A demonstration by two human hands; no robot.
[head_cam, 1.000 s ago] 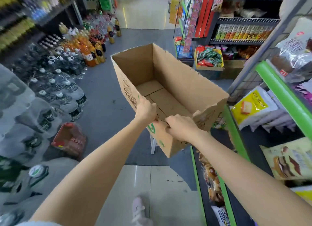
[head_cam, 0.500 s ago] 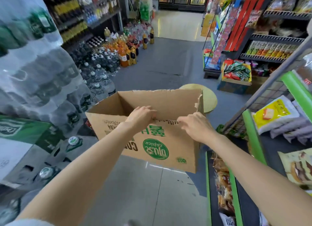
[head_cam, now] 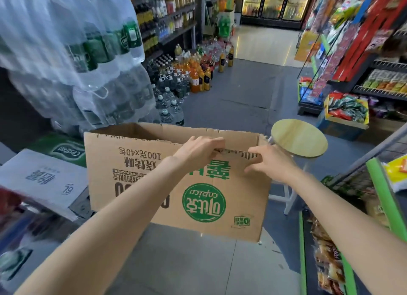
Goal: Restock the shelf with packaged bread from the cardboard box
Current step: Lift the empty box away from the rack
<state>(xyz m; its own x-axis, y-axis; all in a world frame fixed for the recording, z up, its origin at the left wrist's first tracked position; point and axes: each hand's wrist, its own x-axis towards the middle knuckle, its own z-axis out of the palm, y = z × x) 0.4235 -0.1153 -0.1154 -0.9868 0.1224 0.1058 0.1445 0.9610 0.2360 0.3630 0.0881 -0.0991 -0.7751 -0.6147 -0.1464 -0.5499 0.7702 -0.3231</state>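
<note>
A brown cardboard box [head_cam: 136, 184] with a green round logo hangs in the air in front of me, open side up, its print upside down. My left hand [head_cam: 198, 151] grips the near top rim, fingers curled over the edge. Just to the right on the same rim, my right hand [head_cam: 267, 162] grips it too. The box's inside is mostly hidden from here. At the right edge stands the green-edged shelf [head_cam: 383, 195], with a yellow bread pack [head_cam: 398, 173] on it and more packaged goods [head_cam: 328, 261] on a lower level.
A round wooden stool [head_cam: 299, 140] stands just behind the box on the right. Shrink-wrapped water bottle packs [head_cam: 88, 59] tower at the left above white cartons [head_cam: 44, 180]. Loose drink bottles [head_cam: 193, 74] line the floor. Snack racks [head_cam: 363, 52] fill the far right; grey floor runs between.
The box has swung left and down from a tilted pose over the shelf to level. My view turned left with it. Both hands kept hold of the rim.
</note>
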